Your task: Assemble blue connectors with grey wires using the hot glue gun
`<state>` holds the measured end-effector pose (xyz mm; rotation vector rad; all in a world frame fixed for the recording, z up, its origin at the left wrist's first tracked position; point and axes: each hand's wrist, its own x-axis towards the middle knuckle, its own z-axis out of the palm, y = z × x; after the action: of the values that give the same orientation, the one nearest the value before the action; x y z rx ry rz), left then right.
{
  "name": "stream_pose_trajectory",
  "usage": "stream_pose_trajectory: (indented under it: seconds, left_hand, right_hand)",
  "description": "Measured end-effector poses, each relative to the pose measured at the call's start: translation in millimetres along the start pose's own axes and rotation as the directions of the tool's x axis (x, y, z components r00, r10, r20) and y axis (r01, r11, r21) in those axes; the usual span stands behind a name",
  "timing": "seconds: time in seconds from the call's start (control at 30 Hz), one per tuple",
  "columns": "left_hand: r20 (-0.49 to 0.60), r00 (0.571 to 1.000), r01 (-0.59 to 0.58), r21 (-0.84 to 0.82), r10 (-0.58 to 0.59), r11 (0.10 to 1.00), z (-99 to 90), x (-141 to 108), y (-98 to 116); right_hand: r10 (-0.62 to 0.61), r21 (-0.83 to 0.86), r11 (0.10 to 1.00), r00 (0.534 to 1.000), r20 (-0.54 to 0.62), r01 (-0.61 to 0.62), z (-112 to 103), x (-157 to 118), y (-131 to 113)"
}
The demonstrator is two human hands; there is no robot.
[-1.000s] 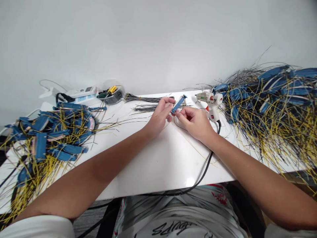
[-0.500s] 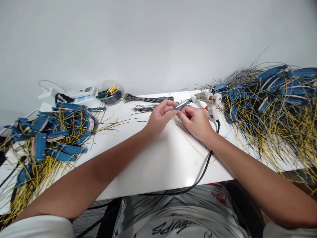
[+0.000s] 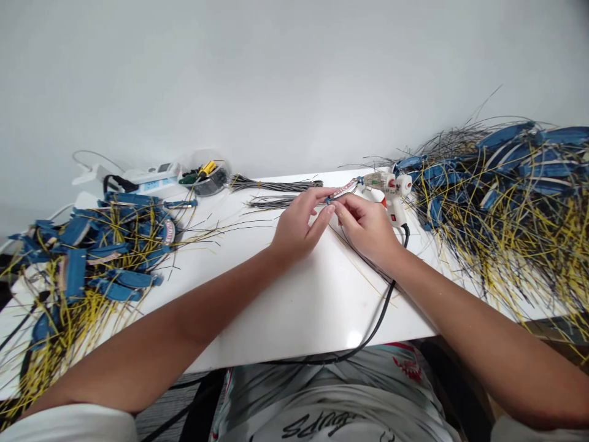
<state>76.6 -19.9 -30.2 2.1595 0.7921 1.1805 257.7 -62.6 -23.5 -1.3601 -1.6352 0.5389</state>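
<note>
A small curved blue piece with a pale, lettered face [image 3: 345,186] is held between my two hands, its far end close to the glue gun's nozzle. My left hand [image 3: 301,222] pinches its near end with thumb and fingers. My right hand [image 3: 365,224] has its fingertips closed on the same near end, touching the left fingertips. Thin dark and yellow wires [image 3: 363,256] trail from beneath the right hand toward the table's front. The glue gun [image 3: 391,193], white with a clear front part, lies just beyond the right hand.
Blue pieces with wires [image 3: 76,270] are heaped at left, and a larger heap [image 3: 529,184] lies at right. Dark wire bundles [image 3: 276,184] lie behind my hands. A clear tub [image 3: 216,178] and power strip [image 3: 156,183] stand back left. A black cord [image 3: 380,313] crosses the white table [image 3: 276,313].
The blue piece has turned so its lettered face shows instead of its blue side. My left fingers have spread a little and shifted along its near end.
</note>
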Motion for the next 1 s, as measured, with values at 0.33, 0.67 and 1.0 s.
stream_pose_trajectory:
  seconds: [0.33,0.67,1.0]
  left_hand:
    - [-0.026,0.999,-0.032,0.040,0.033,0.999,-1.0,-0.3,6.0]
    - [-0.021,0.999,-0.037,0.008,0.037,0.999,-1.1,-0.2,5.0]
    - [0.013,0.993,0.116,-0.173,-0.115,0.978,-0.1,0.6,3.2]
  right_hand:
    - [-0.004,-0.026,1.000,1.000,-0.016,0.004,-1.1,-1.9,-3.3]
    - [0.001,-0.024,1.000,1.000,-0.029,-0.002,-0.1,-3.3,-5.1]
    - [0.019,-0.020,1.000,1.000,-0.006,-0.019,0.7,-2.7,-5.2]
